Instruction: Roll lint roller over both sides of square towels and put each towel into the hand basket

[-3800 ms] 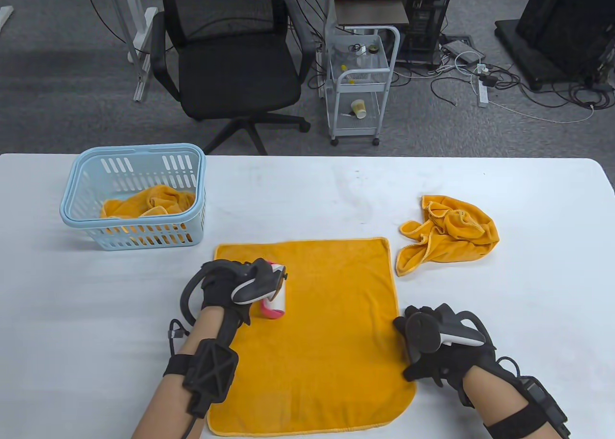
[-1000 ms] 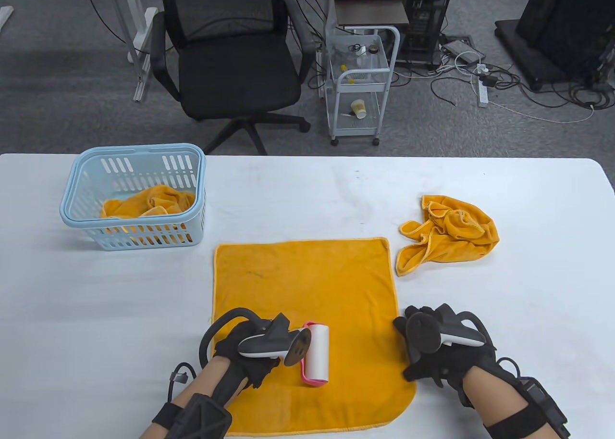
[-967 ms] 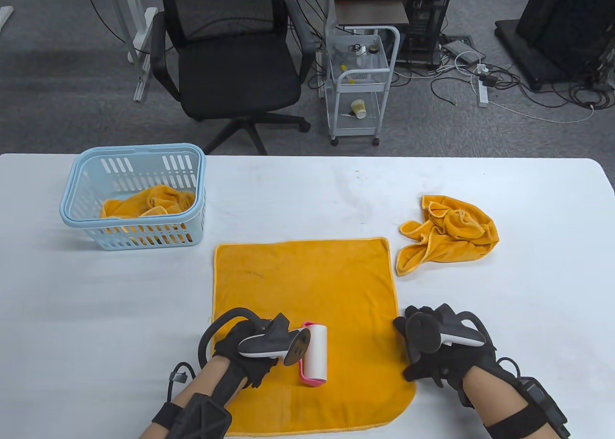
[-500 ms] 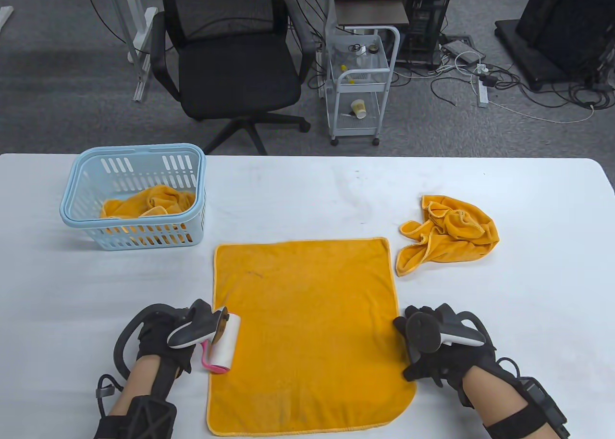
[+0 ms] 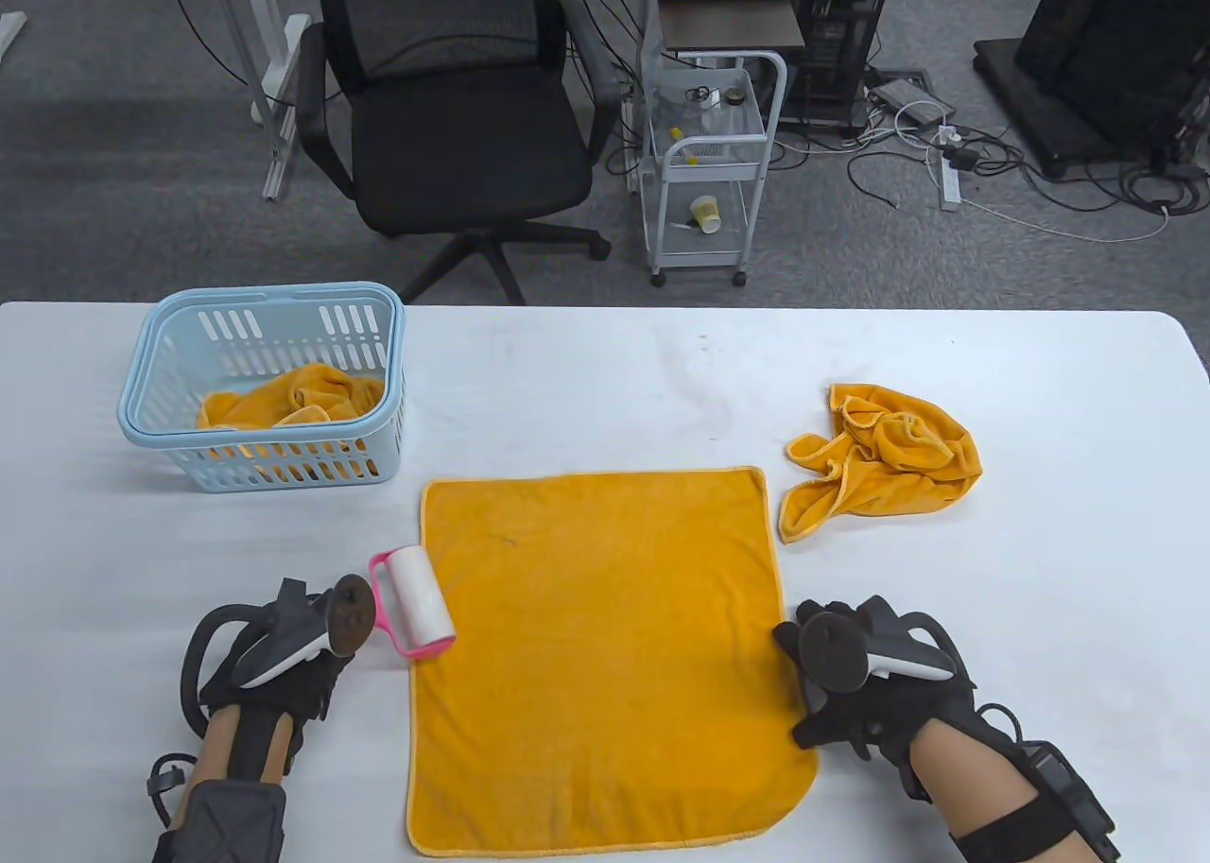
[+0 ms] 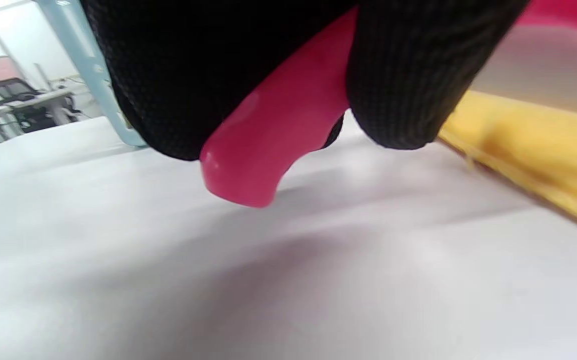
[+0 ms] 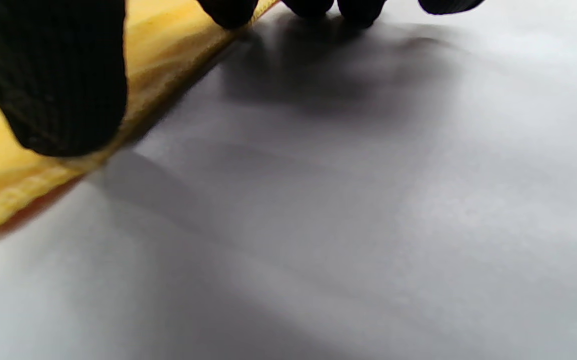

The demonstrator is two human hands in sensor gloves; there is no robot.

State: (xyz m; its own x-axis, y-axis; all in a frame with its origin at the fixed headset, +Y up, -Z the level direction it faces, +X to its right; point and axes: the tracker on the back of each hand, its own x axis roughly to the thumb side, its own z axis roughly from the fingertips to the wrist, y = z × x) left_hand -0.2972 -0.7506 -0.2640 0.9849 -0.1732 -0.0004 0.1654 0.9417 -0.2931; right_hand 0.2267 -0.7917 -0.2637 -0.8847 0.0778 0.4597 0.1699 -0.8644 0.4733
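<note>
Gloved fingers (image 6: pixel 408 75) of the left hand (image 5: pixel 284 655) curl round the pink handle (image 6: pixel 273 135) of the lint roller (image 5: pixel 416 600), whose white roll lies over the left edge of the flat orange towel (image 5: pixel 605 655), partly on the white table (image 5: pixel 586 381). Farther back on the left, the light blue hand basket (image 5: pixel 260 301) stands on the table with a crumpled orange towel in it (image 5: pixel 293 398). The flat towel is spread in the middle near the front edge. At its right edge rests the right hand (image 5: pixel 865 688); in the right wrist view its thumb (image 7: pixel 58 85) presses on the towel's hem while the other fingertips (image 7: pixel 311 6) touch the table just beside it, fingers fairly straight and gripping nothing. Behind that hand, well apart from the basket, a third orange towel (image 5: pixel 884 461) lies bunched on the table.
</note>
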